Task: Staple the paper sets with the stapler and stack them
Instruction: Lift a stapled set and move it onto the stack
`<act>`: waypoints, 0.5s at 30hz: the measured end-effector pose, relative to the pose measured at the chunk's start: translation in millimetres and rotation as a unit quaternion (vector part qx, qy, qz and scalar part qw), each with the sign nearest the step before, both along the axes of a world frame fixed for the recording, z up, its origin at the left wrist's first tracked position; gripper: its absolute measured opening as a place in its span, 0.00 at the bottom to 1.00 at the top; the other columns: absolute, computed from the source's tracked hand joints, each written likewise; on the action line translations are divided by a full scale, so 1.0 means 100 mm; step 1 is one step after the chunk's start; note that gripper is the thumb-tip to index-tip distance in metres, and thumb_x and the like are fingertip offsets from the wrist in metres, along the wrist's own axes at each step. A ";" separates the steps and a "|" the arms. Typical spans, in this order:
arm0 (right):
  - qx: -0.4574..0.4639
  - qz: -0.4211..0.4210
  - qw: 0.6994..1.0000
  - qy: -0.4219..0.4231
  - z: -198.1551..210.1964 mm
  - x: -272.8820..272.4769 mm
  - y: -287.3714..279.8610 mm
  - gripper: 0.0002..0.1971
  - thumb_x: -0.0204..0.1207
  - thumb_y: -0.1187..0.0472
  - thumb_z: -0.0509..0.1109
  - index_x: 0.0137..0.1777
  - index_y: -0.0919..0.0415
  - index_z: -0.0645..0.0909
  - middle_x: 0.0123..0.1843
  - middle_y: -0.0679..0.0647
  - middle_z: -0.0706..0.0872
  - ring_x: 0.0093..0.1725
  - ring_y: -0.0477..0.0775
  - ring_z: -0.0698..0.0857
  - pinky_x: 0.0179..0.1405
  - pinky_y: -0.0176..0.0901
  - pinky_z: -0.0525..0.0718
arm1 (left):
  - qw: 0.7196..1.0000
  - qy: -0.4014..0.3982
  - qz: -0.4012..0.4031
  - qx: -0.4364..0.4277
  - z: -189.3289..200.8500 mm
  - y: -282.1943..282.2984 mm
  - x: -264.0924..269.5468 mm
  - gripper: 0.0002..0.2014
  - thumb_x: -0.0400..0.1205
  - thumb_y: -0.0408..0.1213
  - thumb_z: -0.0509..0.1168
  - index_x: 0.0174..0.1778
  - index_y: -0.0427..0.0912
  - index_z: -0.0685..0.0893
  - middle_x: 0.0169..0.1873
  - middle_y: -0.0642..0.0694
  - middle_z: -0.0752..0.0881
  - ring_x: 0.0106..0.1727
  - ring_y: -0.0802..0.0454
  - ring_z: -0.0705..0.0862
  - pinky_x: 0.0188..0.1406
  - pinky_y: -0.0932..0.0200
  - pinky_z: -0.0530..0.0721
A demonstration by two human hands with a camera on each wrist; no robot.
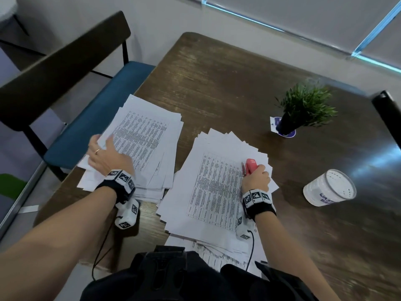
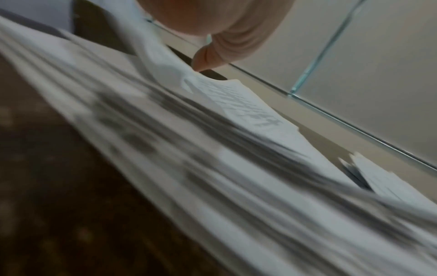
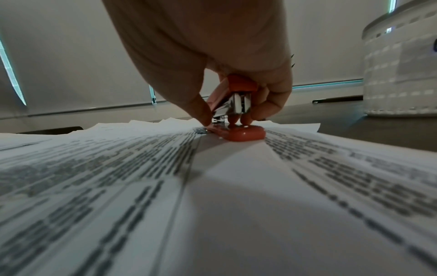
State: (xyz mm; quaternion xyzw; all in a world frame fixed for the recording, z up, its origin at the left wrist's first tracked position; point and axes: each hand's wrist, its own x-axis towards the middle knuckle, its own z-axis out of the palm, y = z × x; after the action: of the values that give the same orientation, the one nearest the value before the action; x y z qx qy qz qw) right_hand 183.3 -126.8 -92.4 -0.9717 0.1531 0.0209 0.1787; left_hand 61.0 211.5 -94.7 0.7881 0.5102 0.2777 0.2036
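Two piles of printed paper share the surface [image 1: 238, 68], so you are somewhere in the middle of the job. Your right hand [image 1: 256, 178] curls round the red stapler [image 1: 251, 167], whose base sits on top of the nearer pile [image 1: 208, 187], close to its far right edge. The right wrist view shows the thumb and fingers [image 3: 267, 104] gripping the stapler's sides, with its nose raised off the base. No sheet sits in that gap, so nothing is being stapled just now. Your left hand [image 1: 104, 155] pinches the near left edge of sheets on the left pile [image 1: 147, 135], the thumb [image 2: 205, 59] pressing down on the lifted paper. Which pile holds finished sets I cannot tell, as no staples show. Both piles are fanned and uneven, so judging by their thickness, plenty of stapling and squaring up remains.
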 end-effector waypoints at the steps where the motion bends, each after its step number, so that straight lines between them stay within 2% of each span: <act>1: 0.006 -0.002 1.000 0.001 0.01 0.02 -0.01 0.20 0.82 0.60 0.65 0.69 0.68 0.68 0.65 0.67 0.77 0.66 0.69 0.75 0.57 0.62 0.79 | 0.999 -0.003 -0.037 0.005 0.01 -0.09 0.07 0.30 0.66 0.21 0.68 0.62 0.51 0.84 0.74 0.47 0.70 0.73 0.41 0.69 0.68 0.42 0.67; 4: 0.010 0.019 0.999 0.035 0.04 0.07 -0.04 0.19 0.82 0.57 0.65 0.66 0.70 0.70 0.66 0.68 0.77 0.66 0.70 0.77 0.61 0.58 0.77 | 0.979 0.000 -0.203 -0.013 -0.03 -0.36 0.32 0.21 0.72 0.22 0.69 0.57 0.47 0.88 0.70 0.46 0.74 0.67 0.41 0.75 0.64 0.42 0.77; 7: 0.024 0.040 0.997 0.053 0.08 0.08 -0.07 0.21 0.83 0.54 0.63 0.66 0.71 0.70 0.66 0.69 0.77 0.65 0.72 0.78 0.62 0.58 0.77 | 0.914 0.045 -0.393 -0.087 -0.09 -0.65 0.55 0.14 0.77 0.24 0.66 0.55 0.41 0.88 0.65 0.42 0.78 0.63 0.44 0.79 0.65 0.57 0.76; 8: 0.028 0.042 0.997 0.054 0.09 0.06 -0.07 0.21 0.83 0.54 0.63 0.67 0.71 0.69 0.66 0.69 0.77 0.64 0.72 0.79 0.62 0.58 0.77 | 0.890 0.074 -0.435 -0.119 -0.11 -0.76 0.62 0.12 0.78 0.26 0.66 0.56 0.37 0.88 0.63 0.39 0.80 0.63 0.43 0.80 0.65 0.58 0.75; 9: 0.029 0.044 0.997 0.055 0.11 0.05 -0.07 0.22 0.83 0.53 0.63 0.67 0.71 0.69 0.65 0.70 0.77 0.64 0.72 0.79 0.61 0.58 0.77 | 0.870 0.107 -0.460 -0.143 -0.11 -0.88 0.69 0.12 0.78 0.29 0.67 0.57 0.34 0.86 0.62 0.36 0.81 0.62 0.41 0.80 0.65 0.56 0.75; 11: 0.031 0.045 0.997 0.059 0.13 0.02 -0.07 0.23 0.83 0.53 0.62 0.67 0.71 0.68 0.66 0.70 0.77 0.64 0.72 0.79 0.60 0.58 0.77 | 0.853 0.170 -0.464 -0.166 -0.11 -1.07 0.80 0.19 0.79 0.39 0.70 0.62 0.32 0.80 0.62 0.33 0.81 0.64 0.39 0.78 0.65 0.49 0.76; 13: 0.035 0.045 0.996 0.066 0.15 0.01 -0.08 0.22 0.83 0.53 0.62 0.67 0.71 0.68 0.66 0.70 0.77 0.64 0.72 0.79 0.60 0.58 0.77 | 0.860 0.194 -0.434 -0.186 -0.08 -1.18 0.86 0.32 0.76 0.45 0.75 0.70 0.34 0.72 0.67 0.36 0.77 0.70 0.39 0.74 0.67 0.47 0.76; 15: 0.042 0.038 0.996 0.073 0.16 0.01 -0.09 0.22 0.83 0.53 0.63 0.67 0.71 0.68 0.66 0.69 0.77 0.63 0.72 0.79 0.59 0.59 0.78 | 0.875 0.167 -0.403 -0.207 -0.03 -1.25 0.90 0.40 0.73 0.42 0.78 0.75 0.33 0.66 0.70 0.36 0.75 0.73 0.39 0.73 0.69 0.47 0.75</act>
State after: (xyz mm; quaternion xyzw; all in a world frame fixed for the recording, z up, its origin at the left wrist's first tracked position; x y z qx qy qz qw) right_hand 184.5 -135.4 -76.7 -0.9644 0.1277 0.1054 0.2064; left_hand 150.5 86.1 -97.7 0.8999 0.2205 -0.0766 0.3684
